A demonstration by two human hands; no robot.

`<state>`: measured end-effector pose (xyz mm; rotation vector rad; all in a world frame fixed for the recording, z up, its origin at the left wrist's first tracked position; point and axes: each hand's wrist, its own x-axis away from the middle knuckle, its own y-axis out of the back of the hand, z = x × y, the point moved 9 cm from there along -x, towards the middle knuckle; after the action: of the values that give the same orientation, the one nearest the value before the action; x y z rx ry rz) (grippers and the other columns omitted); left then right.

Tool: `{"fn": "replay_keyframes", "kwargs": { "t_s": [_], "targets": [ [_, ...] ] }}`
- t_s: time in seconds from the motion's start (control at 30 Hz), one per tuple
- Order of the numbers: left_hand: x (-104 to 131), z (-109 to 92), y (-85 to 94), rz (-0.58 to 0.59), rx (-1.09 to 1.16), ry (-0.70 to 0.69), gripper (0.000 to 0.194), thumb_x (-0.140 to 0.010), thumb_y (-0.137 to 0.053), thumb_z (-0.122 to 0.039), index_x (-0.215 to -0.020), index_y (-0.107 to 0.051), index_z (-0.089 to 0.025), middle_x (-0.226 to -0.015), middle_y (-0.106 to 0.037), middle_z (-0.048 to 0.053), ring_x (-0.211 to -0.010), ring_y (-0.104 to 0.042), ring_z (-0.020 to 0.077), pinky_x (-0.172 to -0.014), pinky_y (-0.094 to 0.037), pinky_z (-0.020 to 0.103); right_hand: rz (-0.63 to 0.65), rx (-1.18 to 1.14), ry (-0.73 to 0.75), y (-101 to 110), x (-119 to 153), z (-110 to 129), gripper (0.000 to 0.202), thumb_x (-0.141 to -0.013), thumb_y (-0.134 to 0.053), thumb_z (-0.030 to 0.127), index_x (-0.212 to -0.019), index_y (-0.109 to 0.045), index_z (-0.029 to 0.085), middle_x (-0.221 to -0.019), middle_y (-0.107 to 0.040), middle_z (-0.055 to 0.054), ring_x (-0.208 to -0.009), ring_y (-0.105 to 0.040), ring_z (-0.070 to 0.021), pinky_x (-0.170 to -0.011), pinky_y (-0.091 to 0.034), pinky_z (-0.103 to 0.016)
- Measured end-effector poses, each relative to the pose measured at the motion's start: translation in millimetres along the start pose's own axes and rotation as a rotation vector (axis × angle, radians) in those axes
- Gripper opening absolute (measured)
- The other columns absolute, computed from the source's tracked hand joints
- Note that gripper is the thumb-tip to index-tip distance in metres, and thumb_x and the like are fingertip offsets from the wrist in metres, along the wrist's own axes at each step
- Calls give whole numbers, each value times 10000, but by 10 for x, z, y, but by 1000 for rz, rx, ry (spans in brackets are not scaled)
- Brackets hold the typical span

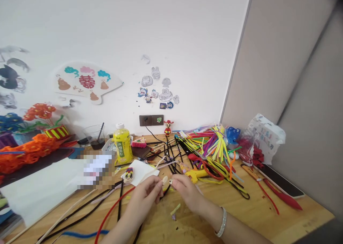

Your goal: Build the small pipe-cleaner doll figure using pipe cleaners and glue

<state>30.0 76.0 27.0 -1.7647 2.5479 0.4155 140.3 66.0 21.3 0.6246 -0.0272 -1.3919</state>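
Observation:
My left hand (147,191) pinches a small cream-coloured fuzzy piece (165,180) between thumb and fingertips. Close beside it, the fingers of my right hand (189,192) are closed; a tiny pale bit shows at their tips, too small to name. Both hands are above the wooden table, their fingertips a short gap apart. Below them lies a short yellowish pipe-cleaner scrap (175,209). Just behind my right hand is a yellow glue gun (194,174). Left of my left hand, a small fuzzy figure (129,174) rests at the edge of a white paper (143,170).
Black pipe cleaners (167,152) and a colourful bundle (218,144) spread across the back. A yellow bottle (123,144) and a cup (96,140) stand near the wall. Red-handled scissors or a similar tool (284,195) and a phone-like slab (280,181) lie right.

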Motion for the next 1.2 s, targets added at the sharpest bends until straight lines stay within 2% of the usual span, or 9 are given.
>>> {"fn": "replay_keyframes", "kwargs": {
  "t_s": [0.3, 0.43, 0.8, 0.93, 1.03, 1.1, 1.2],
  "targets": [
    [-3, 27, 1, 14, 11, -4, 291, -715, -550, -457, -635, -554, -178, -508, -520, -35, -474, -466, 128, -490, -366, 233, -7, 60, 5, -6, 4, -48, 283, -854, -331, 300, -600, -373, 183, -609, -391, 27, -627, -387, -118, -586, -314, -230],
    [0, 29, -11, 27, 11, 3, 288, -720, -539, -456, -647, -552, -178, -513, -517, -34, -478, -466, 131, -495, -371, 239, -22, 28, -17, 14, -20, -50, 274, -848, -324, 286, -590, -332, 193, -595, -360, 32, -599, -364, -116, -556, -295, -233],
    [9, 62, -59, 68, -82, -19, 261, -746, -513, -420, -657, -567, -181, -505, -531, -28, -485, -467, 135, -491, -365, 238, -10, 49, 51, 48, -57, -75, 289, -852, -337, 315, -591, -333, 192, -581, -340, 42, -583, -354, -110, -545, -270, -238],
    [8, 33, -43, 49, -46, 18, 297, -713, -528, -466, -639, -545, -179, -482, -513, -38, -461, -447, 126, -477, -349, 233, -10, -110, 13, 50, -60, -104, 334, -841, -360, 423, -604, -381, 189, -598, -351, 35, -585, -355, -112, -550, -293, -237],
    [-2, 23, 1, -7, 27, 40, 342, -676, -550, -512, -618, -523, -177, -465, -491, -51, -433, -424, 109, -459, -335, 224, 16, -313, -43, -30, -48, -137, 325, -747, -514, 498, -698, -469, 180, -611, -381, 43, -575, -373, -104, -549, -315, -226],
    [-8, 46, 19, -48, 85, 51, 366, -650, -566, -536, -611, -516, -175, -463, -490, -54, -422, -423, 102, -446, -330, 218, 15, -409, -88, -92, -38, -164, 351, -663, -625, 487, -776, -508, 175, -618, -427, 46, -573, -406, -102, -563, -338, -224],
    [-12, 125, -27, -51, 132, 73, 397, -618, -584, -558, -617, -522, -166, -467, -505, -48, -409, -427, 96, -434, -333, 215, -15, -495, -145, -149, -33, -199, 360, -635, -661, 467, -782, -519, 170, -629, -492, 34, -584, -462, -112, -599, -377, -241]
  ]
}}
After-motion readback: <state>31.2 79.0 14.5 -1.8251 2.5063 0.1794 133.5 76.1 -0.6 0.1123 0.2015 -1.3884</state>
